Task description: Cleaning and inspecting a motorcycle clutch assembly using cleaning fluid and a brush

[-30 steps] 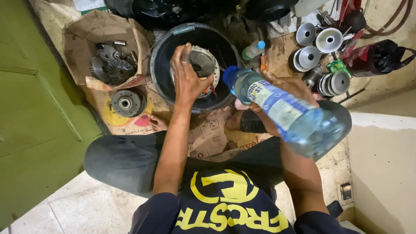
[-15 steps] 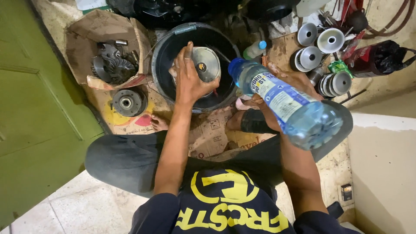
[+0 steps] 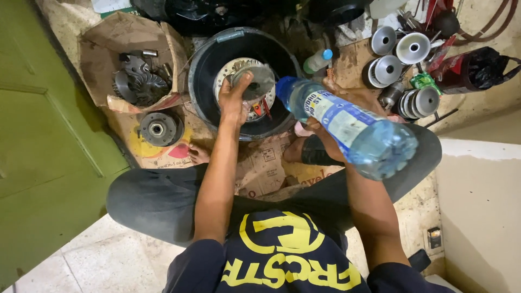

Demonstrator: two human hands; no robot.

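Steel-heavy and likely greasy, the metal pulley disc (image 3: 255, 81) over the black basin (image 3: 203, 70) is sitting pinched at its rim by the left hand (image 3: 234, 100), while the right hand (image 3: 325, 138), beside the basin, is wrapping its fingers round a light, crushable plastic water bottle (image 3: 347, 125).

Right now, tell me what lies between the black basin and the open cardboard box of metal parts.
Head view: nothing lies between them; the black basin rim meets the cardboard box flap.

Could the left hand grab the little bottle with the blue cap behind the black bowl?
Probably not right now. The left hand is holding a round metal disc in the black bowl. The small bottle lies uncovered past the rim, so a freed hand could likely reach it.
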